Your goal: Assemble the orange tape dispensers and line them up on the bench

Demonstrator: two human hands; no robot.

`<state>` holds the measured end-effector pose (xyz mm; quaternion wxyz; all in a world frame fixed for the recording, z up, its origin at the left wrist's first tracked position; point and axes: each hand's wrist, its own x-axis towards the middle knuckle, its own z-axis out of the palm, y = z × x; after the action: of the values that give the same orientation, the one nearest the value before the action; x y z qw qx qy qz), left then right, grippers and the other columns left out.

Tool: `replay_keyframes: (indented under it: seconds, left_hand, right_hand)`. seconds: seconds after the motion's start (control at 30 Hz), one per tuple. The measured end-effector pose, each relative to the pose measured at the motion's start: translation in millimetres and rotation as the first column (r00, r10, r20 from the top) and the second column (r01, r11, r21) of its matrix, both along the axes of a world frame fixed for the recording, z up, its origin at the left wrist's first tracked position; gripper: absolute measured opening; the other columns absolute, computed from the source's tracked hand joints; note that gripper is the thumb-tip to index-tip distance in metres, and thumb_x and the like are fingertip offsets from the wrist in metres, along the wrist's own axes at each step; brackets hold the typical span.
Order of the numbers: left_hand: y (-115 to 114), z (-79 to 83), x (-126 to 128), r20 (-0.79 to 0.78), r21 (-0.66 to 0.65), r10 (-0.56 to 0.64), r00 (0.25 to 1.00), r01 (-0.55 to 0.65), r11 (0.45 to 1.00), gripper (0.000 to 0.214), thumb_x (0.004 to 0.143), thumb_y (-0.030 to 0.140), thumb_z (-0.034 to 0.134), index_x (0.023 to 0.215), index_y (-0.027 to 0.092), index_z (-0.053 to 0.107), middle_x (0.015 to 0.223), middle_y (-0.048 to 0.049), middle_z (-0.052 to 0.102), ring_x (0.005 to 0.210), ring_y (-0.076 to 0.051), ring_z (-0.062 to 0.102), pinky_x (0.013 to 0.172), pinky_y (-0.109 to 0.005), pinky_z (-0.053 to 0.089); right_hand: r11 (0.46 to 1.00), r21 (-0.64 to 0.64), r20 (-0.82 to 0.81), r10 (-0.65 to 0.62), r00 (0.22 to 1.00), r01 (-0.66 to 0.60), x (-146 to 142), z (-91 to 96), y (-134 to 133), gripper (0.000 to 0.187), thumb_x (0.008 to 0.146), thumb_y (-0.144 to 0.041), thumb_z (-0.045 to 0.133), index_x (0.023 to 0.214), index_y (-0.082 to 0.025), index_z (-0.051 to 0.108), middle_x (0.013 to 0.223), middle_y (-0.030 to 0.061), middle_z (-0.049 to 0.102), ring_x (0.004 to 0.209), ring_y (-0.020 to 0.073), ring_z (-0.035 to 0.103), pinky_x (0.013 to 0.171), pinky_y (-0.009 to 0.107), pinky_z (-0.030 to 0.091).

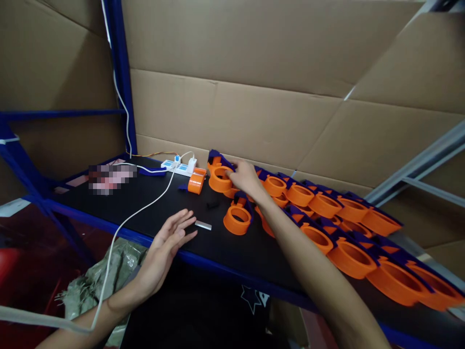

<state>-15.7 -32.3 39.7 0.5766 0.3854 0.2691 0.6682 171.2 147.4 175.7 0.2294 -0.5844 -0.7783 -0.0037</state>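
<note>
My right hand (246, 178) reaches across the black table (152, 208) and grips an orange and blue tape dispenser (219, 175) at the far end of a long row of the same dispensers (348, 252). My left hand (167, 242) hovers open near the table's front edge, fingers stretched out, holding nothing. A small silver metal strip (203, 225) lies just right of its fingertips. One dispenser (237, 217) stands apart in front of the row. Another orange dispenser (196, 181) lies on its side to the left.
A white power strip (180, 166) sits at the back, with a white cable (119, 228) running over the front edge across my left forearm. A small black part (212, 204) lies mid-table. Cardboard walls (254, 97) enclose the bench. A blue frame post (121, 77) stands at left.
</note>
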Motion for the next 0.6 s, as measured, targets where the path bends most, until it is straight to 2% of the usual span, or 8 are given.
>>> replay_keyframes:
  seconds: [0.1, 0.23, 0.33, 0.47, 0.53, 0.6]
  left_hand:
    - [0, -1.1, -1, -0.043, -0.012, -0.046, 0.998, 0.045, 0.999, 0.034, 0.091, 0.032, 0.065, 0.124, 0.023, 0.068, 0.14, -0.0128, 0.062, 0.135, -0.037, 0.051, 0.107, -0.055, 0.046]
    - [-2, 0.5, -1, -0.099, -0.023, -0.083, 0.992, 0.082, 0.996, 0.03, 0.091, 0.034, 0.065, 0.118, 0.023, 0.071, 0.135, -0.0135, 0.065, 0.13, -0.037, 0.055, 0.103, -0.053, 0.049]
    - [-3, 1.6, -1, -0.155, -0.008, -0.091, 0.984, 0.091, 0.996, 0.027, 0.093, 0.034, 0.063, 0.115, 0.023, 0.071, 0.135, -0.013, 0.065, 0.129, -0.037, 0.056, 0.102, -0.052, 0.051]
    - [-2, -0.9, -1, -0.193, 0.0, -0.11, 0.975, 0.113, 0.994, 0.024, 0.094, 0.034, 0.061, 0.113, 0.023, 0.071, 0.132, -0.012, 0.065, 0.128, -0.035, 0.057, 0.101, -0.051, 0.051]
    - [-1, -3.1, 0, -0.206, 0.002, -0.12, 0.971, 0.123, 0.992, 0.023, 0.094, 0.033, 0.06, 0.112, 0.023, 0.071, 0.129, -0.0117, 0.066, 0.127, -0.035, 0.057, 0.101, -0.051, 0.051]
    - [0, -4.5, 0, -0.217, -0.001, -0.132, 0.967, 0.135, 0.991, 0.023, 0.094, 0.033, 0.06, 0.112, 0.023, 0.071, 0.126, -0.0116, 0.067, 0.127, -0.034, 0.057, 0.101, -0.051, 0.051]
  right_hand:
    - [0.989, -0.115, 0.073, -0.083, 0.994, 0.091, -10, -7.0, 39, 0.03, 0.093, -0.02, 0.061, 0.121, -0.012, 0.07, 0.115, 0.0137, 0.072, 0.111, 0.0287, 0.065, 0.092, 0.034, 0.05]
    - [0.96, -0.214, 0.182, -0.145, 0.973, 0.183, -23, -29.9, 61, 0.033, 0.097, -0.034, 0.062, 0.123, -0.015, 0.062, 0.123, 0.0104, 0.064, 0.106, 0.023, 0.065, 0.09, 0.042, 0.056]
    - [0.949, -0.236, 0.246, -0.151, 0.957, 0.21, -26, -40.3, 64, 0.035, 0.097, -0.035, 0.062, 0.126, -0.015, 0.059, 0.125, 0.0104, 0.062, 0.106, 0.023, 0.064, 0.089, 0.043, 0.056]
    - [0.957, -0.2, 0.319, -0.139, 0.938, 0.21, -27, -39.6, 59, 0.036, 0.097, -0.036, 0.062, 0.126, -0.015, 0.06, 0.126, 0.0109, 0.062, 0.109, 0.0238, 0.064, 0.092, 0.045, 0.055]
    - [0.972, -0.168, 0.341, -0.097, 0.935, 0.163, -32, -36.7, 53, 0.038, 0.098, -0.038, 0.06, 0.125, -0.012, 0.061, 0.127, 0.0165, 0.062, 0.115, 0.0276, 0.062, 0.097, 0.046, 0.051]
    - [0.987, -0.149, 0.353, 0.002, 0.936, 0.054, -41, -35.3, 45, 0.044, 0.098, -0.042, 0.057, 0.131, -0.011, 0.059, 0.132, 0.0216, 0.06, 0.123, 0.0314, 0.058, 0.102, 0.043, 0.046]
